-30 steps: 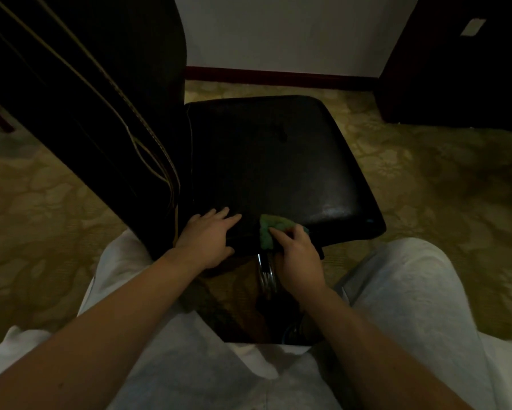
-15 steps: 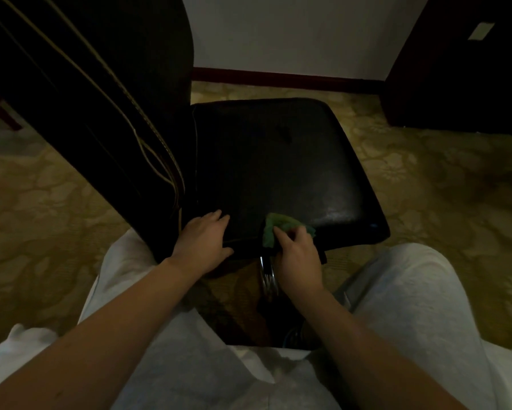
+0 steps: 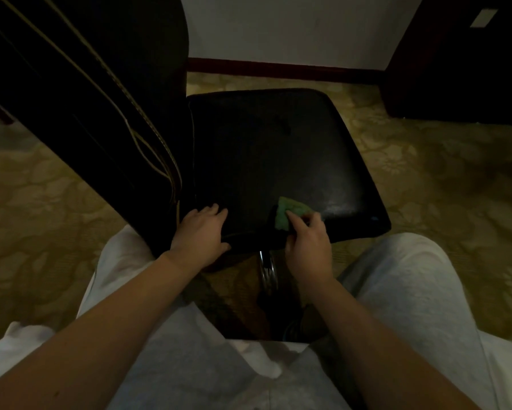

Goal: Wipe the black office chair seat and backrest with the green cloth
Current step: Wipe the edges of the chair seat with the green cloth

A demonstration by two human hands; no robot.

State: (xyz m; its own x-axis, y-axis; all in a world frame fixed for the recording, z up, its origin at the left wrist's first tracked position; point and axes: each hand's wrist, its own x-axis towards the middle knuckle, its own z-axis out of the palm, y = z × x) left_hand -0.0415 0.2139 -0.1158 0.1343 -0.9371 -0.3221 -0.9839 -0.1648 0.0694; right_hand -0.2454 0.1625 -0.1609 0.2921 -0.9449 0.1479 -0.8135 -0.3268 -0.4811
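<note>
Right hand (image 3: 308,247): the grip is pinched on the green cloth (image 3: 290,214), fingertips bunching it and pressing it onto the seat (image 3: 272,161) of the black office chair, just inside the seat's near edge. Left hand (image 3: 203,235): grip spread flat, holding nothing, palm laid on the near corner of the seat beside the backrest (image 3: 94,93), apparently steadying the chair.

Relative to the seat, the backrest rises along its left side, with pale piping lines running down it. The chrome column (image 3: 268,270) shows below the seat's near edge, between the two hands. The person's pale trousers (image 3: 411,291) flank the column on either side, and patterned carpet (image 3: 426,173) lies all around the seat. A dark cabinet (image 3: 462,60) stands beyond the seat's far right corner.

Change from the two earlier pictures: the cloth sat at the very lip of the seat, partly over the edge; it now lies a little farther onto the seat's upper face, with more green showing ahead of the fingers. The left hand has held its place throughout. This suggests the start of a fresh stroke running away from the near edge. A faint sheen on the seat to the right of the cloth may be a wiped patch, though the dim light leaves this uncertain. The far half of the seat and the backrest appear not yet reached.
</note>
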